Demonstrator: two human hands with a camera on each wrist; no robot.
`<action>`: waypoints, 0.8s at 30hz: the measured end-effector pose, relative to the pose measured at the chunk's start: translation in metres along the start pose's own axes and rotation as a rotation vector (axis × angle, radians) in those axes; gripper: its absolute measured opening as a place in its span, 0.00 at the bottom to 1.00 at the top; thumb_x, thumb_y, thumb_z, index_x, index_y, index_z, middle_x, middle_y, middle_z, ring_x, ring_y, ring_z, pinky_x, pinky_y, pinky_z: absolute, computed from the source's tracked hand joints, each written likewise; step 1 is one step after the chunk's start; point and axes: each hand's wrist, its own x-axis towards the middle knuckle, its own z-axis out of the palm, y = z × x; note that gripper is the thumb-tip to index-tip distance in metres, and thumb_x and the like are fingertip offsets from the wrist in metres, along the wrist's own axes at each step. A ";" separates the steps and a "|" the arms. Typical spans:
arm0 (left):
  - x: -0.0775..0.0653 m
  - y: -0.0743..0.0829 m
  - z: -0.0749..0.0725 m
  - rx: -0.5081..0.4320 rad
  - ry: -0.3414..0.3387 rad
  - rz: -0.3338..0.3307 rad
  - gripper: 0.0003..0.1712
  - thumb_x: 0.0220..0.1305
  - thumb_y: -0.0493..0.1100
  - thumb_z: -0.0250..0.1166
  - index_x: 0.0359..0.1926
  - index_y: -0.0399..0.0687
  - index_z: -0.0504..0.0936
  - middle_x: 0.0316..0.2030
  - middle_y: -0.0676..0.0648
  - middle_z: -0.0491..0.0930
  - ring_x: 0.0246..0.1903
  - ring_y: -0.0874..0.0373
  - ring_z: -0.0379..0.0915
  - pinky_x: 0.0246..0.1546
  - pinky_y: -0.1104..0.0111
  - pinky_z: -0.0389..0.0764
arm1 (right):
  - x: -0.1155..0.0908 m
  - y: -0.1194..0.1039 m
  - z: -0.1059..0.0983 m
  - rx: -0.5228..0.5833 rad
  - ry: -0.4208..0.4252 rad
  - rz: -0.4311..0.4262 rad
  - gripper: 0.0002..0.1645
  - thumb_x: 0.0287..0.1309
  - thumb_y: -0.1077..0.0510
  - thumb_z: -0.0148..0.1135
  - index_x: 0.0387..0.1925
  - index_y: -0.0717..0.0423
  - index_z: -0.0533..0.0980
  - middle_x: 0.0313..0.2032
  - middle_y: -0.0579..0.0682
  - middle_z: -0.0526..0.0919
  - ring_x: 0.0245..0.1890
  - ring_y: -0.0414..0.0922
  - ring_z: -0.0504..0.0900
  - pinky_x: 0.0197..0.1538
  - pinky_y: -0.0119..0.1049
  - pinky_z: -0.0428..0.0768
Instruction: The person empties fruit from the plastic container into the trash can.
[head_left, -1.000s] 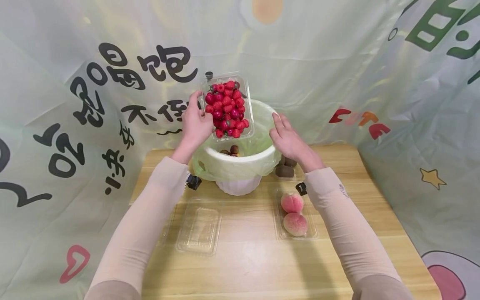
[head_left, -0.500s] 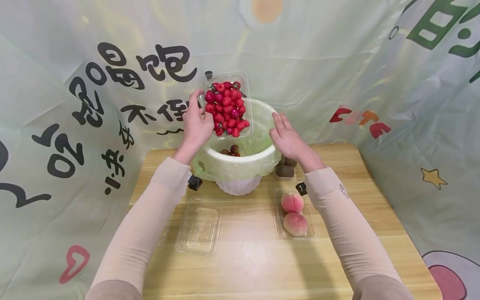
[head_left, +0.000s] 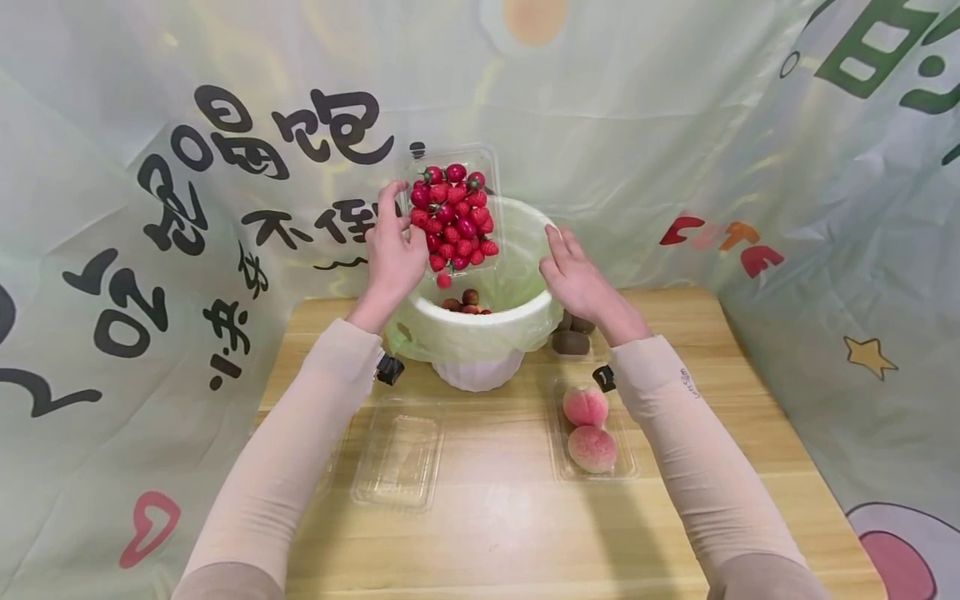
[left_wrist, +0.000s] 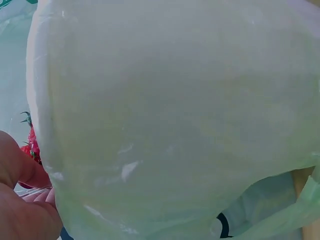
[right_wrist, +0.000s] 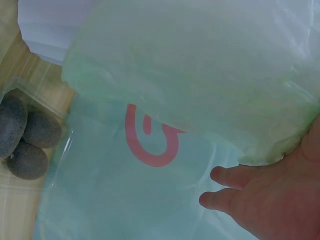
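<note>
My left hand (head_left: 393,258) grips the side of a clear plastic punnet (head_left: 480,155), tilted over the bin. Inside are red raspberries and shiny cherry tomatoes (head_left: 455,172). One red raspberry (head_left: 444,281) is at the lower lip, over the bin's mouth. The white bin (head_left: 480,371) has a pale green liner bag (head_left: 517,242) folded over its rim. My right hand (head_left: 577,279) holds the bin's right rim; in the right wrist view two fingers (right_wrist: 232,175) extend outside the liner, the rest partly hidden. Small brown round fruits (head_left: 469,297) show inside the bin.
On the wooden table (head_left: 495,533), a clear tray (head_left: 401,458) lies at left front. Two pink peaches (head_left: 592,448) sit in a tray at right front. Brown kiwis (right_wrist: 30,160) in a clear box stand right of the bin. Printed cloth walls (head_left: 600,125) enclose the table.
The red fruits have shifted in the punnet, and a raspberry has come to its lower lip. More small fruit shows inside the bin. Both hands keep nearly the same place.
</note>
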 end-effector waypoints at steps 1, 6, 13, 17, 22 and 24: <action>0.000 0.000 0.000 -0.002 0.004 0.003 0.34 0.70 0.29 0.51 0.75 0.46 0.63 0.36 0.32 0.88 0.14 0.62 0.66 0.15 0.73 0.62 | 0.000 0.000 0.000 0.000 0.001 -0.002 0.42 0.81 0.40 0.27 0.85 0.46 0.31 0.85 0.56 0.28 0.86 0.55 0.31 0.85 0.57 0.40; 0.000 -0.001 0.000 -0.030 0.016 0.035 0.33 0.70 0.29 0.51 0.75 0.48 0.64 0.52 0.31 0.87 0.25 0.53 0.82 0.15 0.76 0.64 | 0.001 -0.001 0.001 -0.003 -0.001 -0.002 0.42 0.81 0.41 0.26 0.85 0.46 0.30 0.85 0.56 0.27 0.86 0.55 0.31 0.85 0.57 0.39; -0.003 -0.004 0.002 -0.056 0.056 0.126 0.31 0.71 0.26 0.51 0.73 0.46 0.66 0.50 0.28 0.87 0.53 0.46 0.88 0.16 0.79 0.65 | 0.000 -0.001 0.001 0.002 -0.001 0.005 0.42 0.81 0.40 0.26 0.85 0.45 0.30 0.85 0.55 0.27 0.86 0.56 0.32 0.85 0.58 0.39; -0.005 -0.004 0.003 -0.050 0.079 0.138 0.31 0.72 0.26 0.51 0.73 0.46 0.65 0.57 0.29 0.85 0.60 0.48 0.84 0.19 0.78 0.69 | 0.000 -0.001 0.001 0.004 -0.007 0.009 0.42 0.81 0.39 0.26 0.85 0.44 0.29 0.85 0.55 0.27 0.86 0.56 0.32 0.85 0.59 0.39; -0.005 -0.004 0.003 -0.045 0.089 0.114 0.30 0.73 0.28 0.51 0.73 0.45 0.64 0.60 0.31 0.83 0.61 0.49 0.84 0.25 0.75 0.73 | 0.001 -0.001 0.001 0.003 -0.007 0.010 0.42 0.80 0.38 0.25 0.85 0.44 0.29 0.85 0.54 0.26 0.86 0.57 0.32 0.84 0.60 0.39; -0.006 -0.003 0.003 -0.044 0.085 0.097 0.30 0.74 0.29 0.51 0.73 0.46 0.64 0.56 0.30 0.85 0.61 0.50 0.84 0.26 0.75 0.74 | 0.001 -0.001 0.001 0.003 -0.006 0.007 0.42 0.80 0.38 0.24 0.85 0.44 0.29 0.85 0.54 0.26 0.86 0.57 0.32 0.84 0.60 0.38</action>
